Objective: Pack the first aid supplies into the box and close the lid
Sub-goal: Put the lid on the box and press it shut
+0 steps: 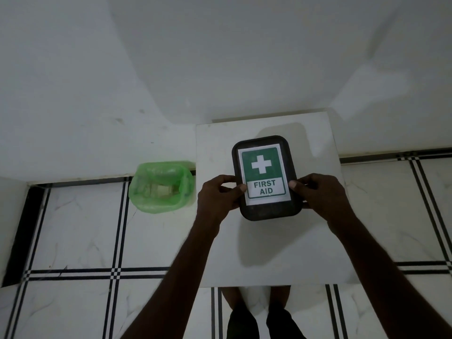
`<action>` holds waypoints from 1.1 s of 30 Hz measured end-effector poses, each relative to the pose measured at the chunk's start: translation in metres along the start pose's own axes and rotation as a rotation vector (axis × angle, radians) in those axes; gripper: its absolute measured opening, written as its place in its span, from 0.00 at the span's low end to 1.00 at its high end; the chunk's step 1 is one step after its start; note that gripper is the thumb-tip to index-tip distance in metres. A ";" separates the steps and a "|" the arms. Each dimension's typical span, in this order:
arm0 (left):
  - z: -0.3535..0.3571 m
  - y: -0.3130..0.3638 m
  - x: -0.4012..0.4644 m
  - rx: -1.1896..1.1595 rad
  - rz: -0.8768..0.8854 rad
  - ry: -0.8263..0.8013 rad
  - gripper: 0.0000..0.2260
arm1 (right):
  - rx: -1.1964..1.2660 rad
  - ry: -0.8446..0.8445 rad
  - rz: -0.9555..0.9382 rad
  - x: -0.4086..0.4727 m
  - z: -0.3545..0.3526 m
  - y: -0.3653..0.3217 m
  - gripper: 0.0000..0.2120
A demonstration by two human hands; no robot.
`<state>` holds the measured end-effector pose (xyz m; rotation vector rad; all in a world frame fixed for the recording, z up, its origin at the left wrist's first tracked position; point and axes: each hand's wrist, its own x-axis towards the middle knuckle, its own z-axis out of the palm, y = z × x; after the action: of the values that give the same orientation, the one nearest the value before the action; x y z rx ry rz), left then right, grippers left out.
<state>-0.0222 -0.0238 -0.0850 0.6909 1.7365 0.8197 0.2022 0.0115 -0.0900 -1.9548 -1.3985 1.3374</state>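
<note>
A black rounded box with its lid (265,143) on sits on a small white table (269,253). The lid carries a green and white label reading FIRST AID with a white cross. My left hand (217,196) grips the box's left edge, thumb on the lid near the label. On the opposite side, my right hand (320,194) holds the right edge, thumb pressed on the lid as well. The box's contents are hidden under the lid. No loose supplies lie on the table.
A bin lined with a green plastic bag (161,187) stands on the tiled floor left of the table. White walls rise behind. My feet (259,316) show below the table's near edge.
</note>
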 end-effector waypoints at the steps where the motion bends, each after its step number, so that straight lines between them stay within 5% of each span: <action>1: 0.001 -0.001 0.000 0.043 0.026 0.034 0.11 | -0.006 -0.002 0.012 0.000 0.002 0.002 0.15; 10: 0.007 -0.003 0.005 0.178 0.110 0.146 0.09 | -0.034 0.020 0.010 0.004 0.004 -0.001 0.13; 15: -0.004 0.015 0.014 0.055 -0.035 -0.043 0.18 | 0.062 -0.177 0.135 0.022 -0.012 -0.027 0.18; 18: -0.008 0.028 0.023 0.026 -0.051 -0.170 0.24 | 0.132 -0.087 0.031 0.049 -0.009 -0.054 0.24; 24: -0.015 0.029 0.039 -0.022 -0.124 -0.294 0.24 | 0.082 -0.054 0.071 0.081 0.004 -0.073 0.13; 33: 0.004 0.056 0.085 0.088 0.035 -0.056 0.13 | 0.114 -0.018 0.099 0.087 0.013 -0.073 0.16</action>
<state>-0.0394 0.0768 -0.0892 0.7986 1.7223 0.7445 0.1584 0.1166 -0.0827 -1.9637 -1.2195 1.4491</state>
